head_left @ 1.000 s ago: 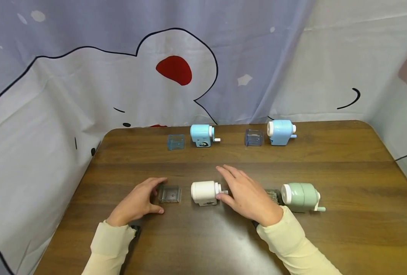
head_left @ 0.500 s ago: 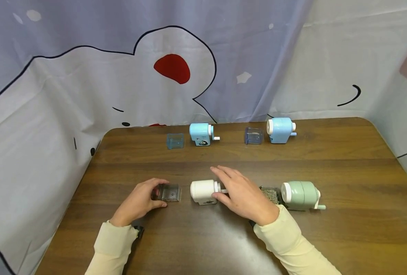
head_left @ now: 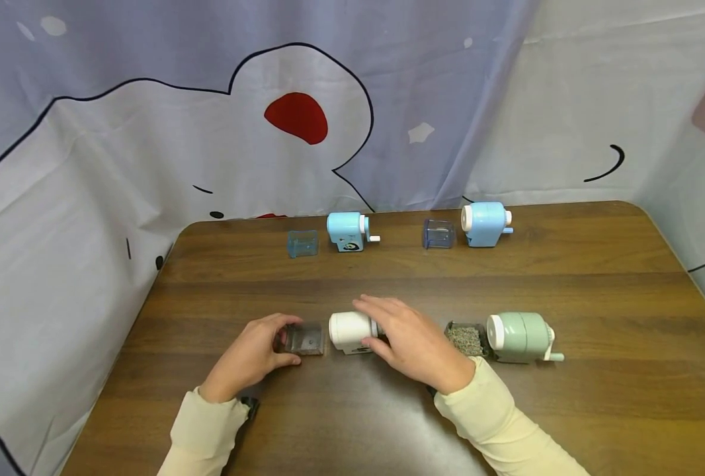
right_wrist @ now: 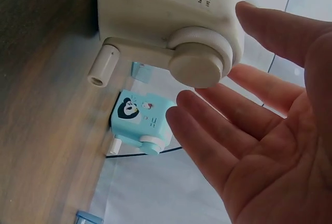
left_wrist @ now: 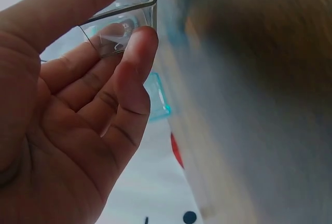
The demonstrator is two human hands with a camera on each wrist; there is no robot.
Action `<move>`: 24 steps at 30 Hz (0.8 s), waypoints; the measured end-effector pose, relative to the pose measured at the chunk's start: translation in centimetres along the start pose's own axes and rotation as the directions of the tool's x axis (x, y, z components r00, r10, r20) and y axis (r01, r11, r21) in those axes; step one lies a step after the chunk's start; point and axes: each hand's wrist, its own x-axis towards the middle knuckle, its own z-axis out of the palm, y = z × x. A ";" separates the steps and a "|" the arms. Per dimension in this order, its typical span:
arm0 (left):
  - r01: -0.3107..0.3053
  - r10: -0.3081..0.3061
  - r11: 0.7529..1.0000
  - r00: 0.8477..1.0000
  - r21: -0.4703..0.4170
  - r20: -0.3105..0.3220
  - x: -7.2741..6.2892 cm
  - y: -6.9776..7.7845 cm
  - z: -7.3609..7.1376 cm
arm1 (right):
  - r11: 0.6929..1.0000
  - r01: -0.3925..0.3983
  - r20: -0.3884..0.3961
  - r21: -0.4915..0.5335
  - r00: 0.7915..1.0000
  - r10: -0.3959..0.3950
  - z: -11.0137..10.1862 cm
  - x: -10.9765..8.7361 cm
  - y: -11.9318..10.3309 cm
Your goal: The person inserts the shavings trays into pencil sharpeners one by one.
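My left hand (head_left: pixel 251 350) holds a clear, smoky shavings drawer (head_left: pixel 306 339) between thumb and fingers, just left of a white crank pencil sharpener (head_left: pixel 351 330). In the left wrist view the drawer (left_wrist: pixel 122 35) shows see-through walls and a dark rim. My right hand (head_left: pixel 414 340) reaches over the crank end of the white sharpener, thumb in front and fingers behind. The right wrist view shows that sharpener (right_wrist: pixel 161 16) with a panda print; my right fingers are spread and nearly straight, thumb tip right at its body.
A green sharpener (head_left: pixel 519 337) stands at right, beside a drawer full of shavings (head_left: pixel 467 339). Along the back are a turquoise sharpener (head_left: pixel 346 231) with its drawer (head_left: pixel 302 243) and a blue sharpener (head_left: pixel 485 225) with its drawer (head_left: pixel 438 234). A patterned curtain (head_left: pixel 209 152) hangs behind the table.
My left hand has closed round the clear drawer and slid it right, nearer the white sharpener. My right hand has moved left, farther over the sharpener's crank end.
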 end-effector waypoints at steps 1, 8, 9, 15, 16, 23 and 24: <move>-0.008 0.008 1.000 1.000 0.007 -0.005 0.0 0.2 0.1 | 1.000 0.006 0.000 -0.001 1.000 -0.006 0.0 0.0 0.0; -0.027 0.027 0.999 1.000 0.022 -0.015 0.4 1.4 0.4 | 1.000 0.006 -0.006 0.008 1.000 -0.006 0.1 -0.1 0.2; -0.025 0.025 0.999 1.000 0.025 -0.017 0.5 1.5 0.4 | 1.000 0.002 -0.007 0.014 1.000 -0.002 0.1 -0.1 0.2; -0.029 0.029 0.999 0.999 0.033 -0.022 0.8 1.8 0.8 | 0.999 -0.015 -0.018 0.043 1.000 0.016 0.2 -0.1 0.1; -0.032 0.033 0.999 0.999 0.033 -0.024 0.8 1.9 0.8 | 0.999 -0.017 -0.020 0.046 1.000 0.018 0.2 -0.1 0.2; -0.043 0.045 0.998 0.998 0.044 -0.042 1.0 2.0 1.1 | 0.997 -0.030 -0.024 0.066 0.999 0.031 0.4 0.0 0.3; -0.041 0.043 0.998 0.998 0.046 -0.043 1.0 2.0 1.1 | 0.997 -0.030 -0.025 0.066 0.999 0.032 0.4 0.0 0.3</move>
